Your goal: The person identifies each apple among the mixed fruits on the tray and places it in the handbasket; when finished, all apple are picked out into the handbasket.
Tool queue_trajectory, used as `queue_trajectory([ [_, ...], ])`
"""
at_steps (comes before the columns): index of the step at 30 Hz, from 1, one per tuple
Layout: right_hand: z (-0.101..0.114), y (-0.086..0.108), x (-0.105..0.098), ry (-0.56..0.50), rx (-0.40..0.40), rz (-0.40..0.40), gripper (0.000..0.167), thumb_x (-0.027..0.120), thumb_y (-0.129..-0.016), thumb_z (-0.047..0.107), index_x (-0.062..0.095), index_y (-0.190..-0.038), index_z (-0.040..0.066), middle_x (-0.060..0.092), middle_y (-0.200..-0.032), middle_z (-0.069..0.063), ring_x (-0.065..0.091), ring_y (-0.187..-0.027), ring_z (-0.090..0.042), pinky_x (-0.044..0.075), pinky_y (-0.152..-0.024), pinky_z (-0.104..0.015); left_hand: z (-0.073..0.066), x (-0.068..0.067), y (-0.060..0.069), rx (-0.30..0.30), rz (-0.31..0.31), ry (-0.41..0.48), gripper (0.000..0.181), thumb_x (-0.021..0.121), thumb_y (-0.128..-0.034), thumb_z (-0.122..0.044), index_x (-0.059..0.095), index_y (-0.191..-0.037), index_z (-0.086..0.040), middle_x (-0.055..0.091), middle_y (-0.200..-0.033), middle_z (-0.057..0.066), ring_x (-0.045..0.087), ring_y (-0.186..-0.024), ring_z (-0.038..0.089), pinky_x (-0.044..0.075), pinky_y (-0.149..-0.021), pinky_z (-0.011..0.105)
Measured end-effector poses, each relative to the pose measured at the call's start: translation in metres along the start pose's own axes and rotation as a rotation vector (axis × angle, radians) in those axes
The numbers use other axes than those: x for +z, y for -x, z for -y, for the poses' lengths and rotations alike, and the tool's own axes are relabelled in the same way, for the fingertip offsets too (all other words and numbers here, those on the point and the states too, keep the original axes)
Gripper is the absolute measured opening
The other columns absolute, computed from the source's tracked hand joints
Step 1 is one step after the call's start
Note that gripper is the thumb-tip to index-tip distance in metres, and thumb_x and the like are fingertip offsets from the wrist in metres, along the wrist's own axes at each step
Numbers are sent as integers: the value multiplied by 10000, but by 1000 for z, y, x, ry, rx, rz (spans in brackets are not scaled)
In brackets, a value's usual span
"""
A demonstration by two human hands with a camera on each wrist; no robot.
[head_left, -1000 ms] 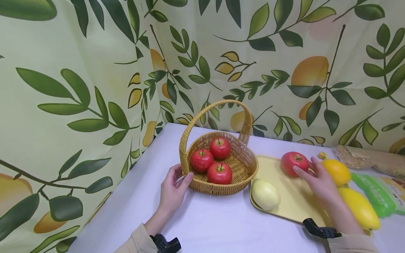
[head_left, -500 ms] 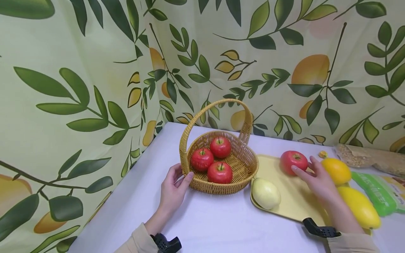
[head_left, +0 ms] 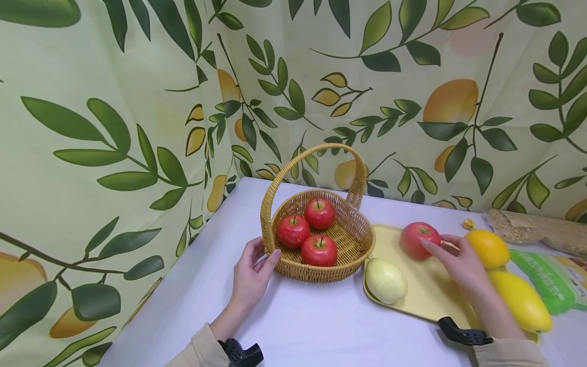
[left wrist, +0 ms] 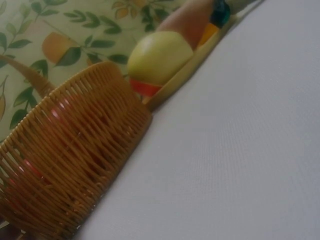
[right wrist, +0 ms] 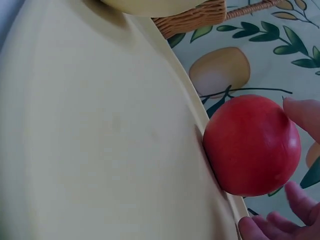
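My left hand (head_left: pixel 251 278) holds the left side of the wicker basket (head_left: pixel 321 275), thumb on the rim below the handle. In the basket lie three red apples; the nearest apple (head_left: pixel 318 251) is by the front wall. At the back of the yellow tray (head_left: pixel 419 290) is another red apple (head_left: pixel 418 239). My right hand (head_left: pixel 463 260) is at its right side, thumb and a fingertip against the skin, not wrapped round it. In the right wrist view this apple (right wrist: pixel 250 145) is against the tray's edge, the other fingers apart from it.
A pale pear (head_left: pixel 386 281) sits at the tray's left corner, beside the basket. Right of my right hand are a round orange-yellow fruit (head_left: pixel 487 250) and a yellow mango (head_left: pixel 523 303). Green packaging (head_left: pixel 543 280) and a bag of grains (head_left: pixel 509 227) lie farther right. Patterned cloth hangs behind.
The apple by my right hand has shifted a little left and toward me, and the right fingers have drawn in behind it. My left hand and the basket stay put.
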State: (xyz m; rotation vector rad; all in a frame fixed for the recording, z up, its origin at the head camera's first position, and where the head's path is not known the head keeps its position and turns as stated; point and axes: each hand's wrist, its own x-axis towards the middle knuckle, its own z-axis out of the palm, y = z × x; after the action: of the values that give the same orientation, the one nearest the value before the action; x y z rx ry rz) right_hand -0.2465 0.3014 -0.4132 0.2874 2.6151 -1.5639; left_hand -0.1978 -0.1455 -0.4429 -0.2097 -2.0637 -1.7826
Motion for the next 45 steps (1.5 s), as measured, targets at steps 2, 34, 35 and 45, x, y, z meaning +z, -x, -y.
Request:
queue_trajectory([
  [2,1,0,0,-17,-2,-6,1055,623,-959,605,100,-1580,-68,104,-1626,-356,217,-1444,-562,306,-1119,-718,0,0,0,-7,1,-5,418,747,-966,-179,575,-1324,-47,649,-1291,146,628,-1221,265,550,-988,325],
  [34,5,5,2,155,-78,133,1052,632,-956,603,34,-1645,79,194,-1585,-379,281,-1369,-579,405,-1026,-732,-2,0,0,-25,-2,-25,438,760,-957,-194,576,-1331,-62,649,-1304,124,628,-1225,250,555,-981,326],
  [35,5,5,2,161,-77,137,1056,640,-948,607,52,-1645,74,213,-1576,-378,294,-1359,-574,421,-1019,-720,-3,0,0,-26,-1,-28,446,763,-954,-195,573,-1335,-62,648,-1306,121,628,-1226,251,555,-979,321],
  [45,11,7,-1,233,-30,142,1140,659,-895,679,138,-1600,-51,262,-1536,-391,347,-1295,-562,488,-960,-671,-3,0,0,-33,-5,-19,435,759,-959,-203,574,-1325,-58,651,-1296,111,632,-1219,244,552,-983,321],
])
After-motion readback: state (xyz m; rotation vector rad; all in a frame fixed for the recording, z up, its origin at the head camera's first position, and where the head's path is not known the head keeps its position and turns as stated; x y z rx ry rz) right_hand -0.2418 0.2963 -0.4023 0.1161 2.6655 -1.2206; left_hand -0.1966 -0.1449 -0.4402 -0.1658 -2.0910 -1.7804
